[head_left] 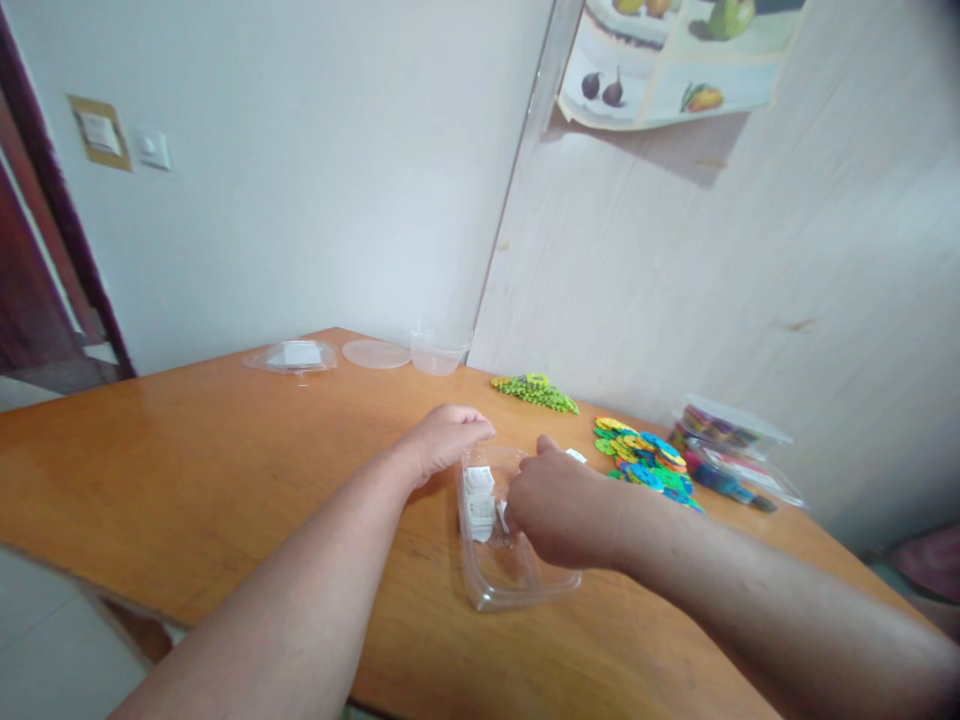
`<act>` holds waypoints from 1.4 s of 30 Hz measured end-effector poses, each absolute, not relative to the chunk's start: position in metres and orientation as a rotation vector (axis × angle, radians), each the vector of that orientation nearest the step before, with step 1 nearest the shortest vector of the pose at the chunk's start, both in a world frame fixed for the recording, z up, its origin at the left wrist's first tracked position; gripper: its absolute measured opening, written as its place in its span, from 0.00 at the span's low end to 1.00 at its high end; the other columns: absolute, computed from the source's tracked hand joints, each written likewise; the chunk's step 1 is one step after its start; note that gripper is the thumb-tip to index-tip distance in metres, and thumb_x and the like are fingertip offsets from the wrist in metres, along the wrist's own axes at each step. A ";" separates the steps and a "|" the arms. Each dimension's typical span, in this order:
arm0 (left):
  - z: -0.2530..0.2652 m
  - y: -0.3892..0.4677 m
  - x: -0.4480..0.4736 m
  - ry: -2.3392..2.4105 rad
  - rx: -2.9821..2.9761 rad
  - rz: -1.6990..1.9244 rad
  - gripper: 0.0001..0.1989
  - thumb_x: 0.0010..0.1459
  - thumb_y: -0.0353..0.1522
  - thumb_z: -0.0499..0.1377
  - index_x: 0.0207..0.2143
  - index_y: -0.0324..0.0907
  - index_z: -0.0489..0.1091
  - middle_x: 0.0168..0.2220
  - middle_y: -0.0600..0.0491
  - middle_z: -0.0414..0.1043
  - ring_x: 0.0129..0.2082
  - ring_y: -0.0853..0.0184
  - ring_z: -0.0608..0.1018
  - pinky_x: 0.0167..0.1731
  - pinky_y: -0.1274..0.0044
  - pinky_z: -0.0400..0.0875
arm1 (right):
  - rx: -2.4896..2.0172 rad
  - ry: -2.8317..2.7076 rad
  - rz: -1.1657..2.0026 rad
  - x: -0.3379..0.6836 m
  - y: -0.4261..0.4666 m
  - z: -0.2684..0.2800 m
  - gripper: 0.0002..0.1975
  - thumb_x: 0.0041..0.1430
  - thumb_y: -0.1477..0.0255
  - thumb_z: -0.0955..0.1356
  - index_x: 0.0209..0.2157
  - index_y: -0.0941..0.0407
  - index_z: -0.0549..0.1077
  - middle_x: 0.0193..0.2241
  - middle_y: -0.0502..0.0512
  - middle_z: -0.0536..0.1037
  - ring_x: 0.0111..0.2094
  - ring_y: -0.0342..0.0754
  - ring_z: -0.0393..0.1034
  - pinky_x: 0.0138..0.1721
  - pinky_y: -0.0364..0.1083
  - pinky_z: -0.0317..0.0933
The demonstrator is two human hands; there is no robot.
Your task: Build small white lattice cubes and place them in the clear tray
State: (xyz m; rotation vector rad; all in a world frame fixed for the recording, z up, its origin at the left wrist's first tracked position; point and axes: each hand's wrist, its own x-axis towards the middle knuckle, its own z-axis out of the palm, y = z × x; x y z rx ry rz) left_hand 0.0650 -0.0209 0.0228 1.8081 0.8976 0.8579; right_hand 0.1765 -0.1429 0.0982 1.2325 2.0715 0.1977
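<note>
A clear plastic container (480, 598) lies on the wooden table before me, its inside split into compartments. My left hand (450, 437) is closed at the container's far left corner, thumb and fingers brought together on the rim. Inside the left compartment stands a row of small white paper-like pieces (480, 508). My right hand (559, 505) reaches over the right side with curled fingers. Beside its fingertips a small white piece (502, 517) shows in the container. What the right fingers hold, if anything, is hidden by the hand. Another white piece (576, 455) lies just beyond the right hand.
Colourful disc pieces (652, 465) are heaped to the right, near stacked clear boxes (731, 440). Green linked pieces (536, 392) lie by the wall. At the back are a clear tub (437, 356), a round lid (376, 354) and a clear plastic lid (292, 357).
</note>
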 end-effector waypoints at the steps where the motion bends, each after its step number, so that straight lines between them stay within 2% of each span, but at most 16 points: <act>1: 0.023 -0.021 0.065 0.899 1.807 0.857 0.15 0.49 0.41 0.58 0.32 0.40 0.77 0.31 0.53 0.77 0.34 0.62 0.74 0.35 0.73 0.63 | 1.235 2.077 0.203 0.177 -0.143 0.098 0.12 0.55 0.77 0.66 0.37 0.55 0.80 0.35 0.62 0.81 0.41 0.57 0.72 0.47 0.58 0.53; 6: 0.023 -0.021 0.064 0.889 1.792 0.861 0.16 0.48 0.41 0.58 0.32 0.39 0.77 0.30 0.52 0.76 0.33 0.62 0.73 0.34 0.73 0.63 | 1.356 2.212 0.218 0.191 -0.145 0.104 0.14 0.55 0.77 0.64 0.38 0.51 0.80 0.33 0.58 0.81 0.38 0.55 0.72 0.45 0.55 0.54; 9: 0.023 -0.020 0.063 0.882 1.788 0.860 0.15 0.48 0.41 0.58 0.31 0.39 0.75 0.29 0.53 0.74 0.31 0.64 0.72 0.33 0.74 0.62 | 1.614 2.376 0.222 0.213 -0.143 0.111 0.15 0.57 0.76 0.62 0.39 0.50 0.79 0.35 0.55 0.81 0.39 0.51 0.72 0.44 0.51 0.54; 12: 0.023 -0.019 0.060 0.895 1.783 0.840 0.14 0.47 0.42 0.58 0.29 0.40 0.74 0.26 0.54 0.72 0.28 0.66 0.70 0.29 0.75 0.61 | 1.972 2.441 0.213 0.241 -0.136 0.112 0.17 0.57 0.75 0.61 0.43 0.51 0.77 0.38 0.54 0.80 0.38 0.48 0.72 0.37 0.45 0.56; 16: 0.026 -0.022 0.056 0.945 1.841 0.817 0.13 0.46 0.41 0.59 0.28 0.41 0.72 0.26 0.55 0.71 0.28 0.65 0.70 0.28 0.76 0.59 | 2.328 2.376 0.178 0.272 -0.124 0.098 0.17 0.56 0.73 0.61 0.44 0.52 0.76 0.36 0.54 0.80 0.34 0.48 0.71 0.32 0.44 0.55; 21: 0.031 -0.025 0.053 1.000 1.899 0.714 0.10 0.47 0.38 0.57 0.30 0.41 0.72 0.28 0.55 0.73 0.31 0.64 0.72 0.29 0.76 0.60 | 2.512 2.337 -0.002 0.289 -0.110 0.069 0.15 0.55 0.72 0.62 0.41 0.54 0.77 0.35 0.54 0.80 0.35 0.48 0.71 0.33 0.43 0.57; 25: 0.029 -0.024 0.053 0.988 1.912 0.699 0.09 0.47 0.37 0.57 0.29 0.42 0.71 0.27 0.56 0.72 0.30 0.65 0.71 0.29 0.76 0.61 | 2.490 2.553 -0.053 0.291 -0.108 0.063 0.15 0.55 0.76 0.62 0.40 0.54 0.77 0.38 0.53 0.79 0.39 0.47 0.70 0.39 0.44 0.60; 29: 0.025 -0.021 0.053 0.995 1.895 0.698 0.11 0.49 0.39 0.58 0.29 0.41 0.72 0.27 0.56 0.72 0.29 0.65 0.71 0.29 0.76 0.61 | 2.099 2.879 -0.077 0.281 -0.121 0.075 0.16 0.55 0.80 0.61 0.35 0.53 0.79 0.40 0.53 0.77 0.45 0.47 0.68 0.49 0.46 0.57; 35: 0.021 -0.017 0.054 0.943 1.870 0.754 0.13 0.48 0.41 0.60 0.31 0.40 0.75 0.30 0.54 0.75 0.32 0.63 0.74 0.34 0.74 0.63 | 1.821 2.865 -0.159 0.253 -0.143 0.085 0.14 0.58 0.77 0.63 0.37 0.49 0.79 0.56 0.54 0.69 0.58 0.53 0.59 0.56 0.54 0.52; 37: 0.020 -0.016 0.054 0.934 1.843 0.753 0.14 0.46 0.41 0.61 0.32 0.40 0.75 0.30 0.53 0.76 0.32 0.62 0.74 0.34 0.74 0.64 | 1.879 2.881 -0.124 0.254 -0.142 0.085 0.14 0.58 0.76 0.63 0.39 0.51 0.78 0.55 0.55 0.70 0.55 0.52 0.62 0.54 0.52 0.54; 42: 0.019 -0.015 0.055 0.964 1.827 0.752 0.15 0.47 0.42 0.62 0.34 0.41 0.75 0.30 0.52 0.76 0.31 0.63 0.75 0.32 0.74 0.65 | 2.251 2.709 -0.017 0.282 -0.123 0.080 0.14 0.56 0.76 0.63 0.41 0.55 0.77 0.42 0.55 0.78 0.43 0.48 0.70 0.46 0.46 0.61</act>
